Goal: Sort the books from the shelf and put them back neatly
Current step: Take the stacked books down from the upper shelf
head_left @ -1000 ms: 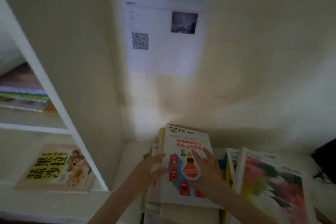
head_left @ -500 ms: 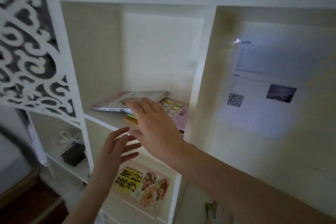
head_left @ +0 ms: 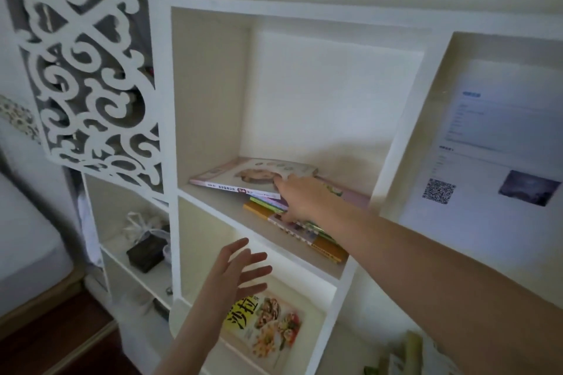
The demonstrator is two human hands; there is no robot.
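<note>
Carved panel: white scrollwork screen [head_left: 88,70] at far left of the white wooden bookshelf [head_left: 304,14].
Left hand: left hand [head_left: 237,268] empty, fingers spread, hovering before the lower cubby.
Lower cubby: yellow-titled salad cookbook [head_left: 268,326] lying flat.
Middle cubby: untidy stack of flat books [head_left: 240,178], orange-spined one [head_left: 329,248] lowest.
Right hand: right hand [head_left: 304,198] reaching in, thumb under and fingers over the stack's near right corner; grip unclear.
Right wall: printed sheet with QR code [head_left: 438,191].

1. Soft, even daylight fills the white bookshelf [head_left: 344,14]; the lower left of the frame falls dim.
2. The right hand [head_left: 304,198] casts a faint shadow over the stacked books [head_left: 292,222].
3. Slight motion blur softens everything; wide-angle distortion bows shelf edges near the frame's borders.
</note>
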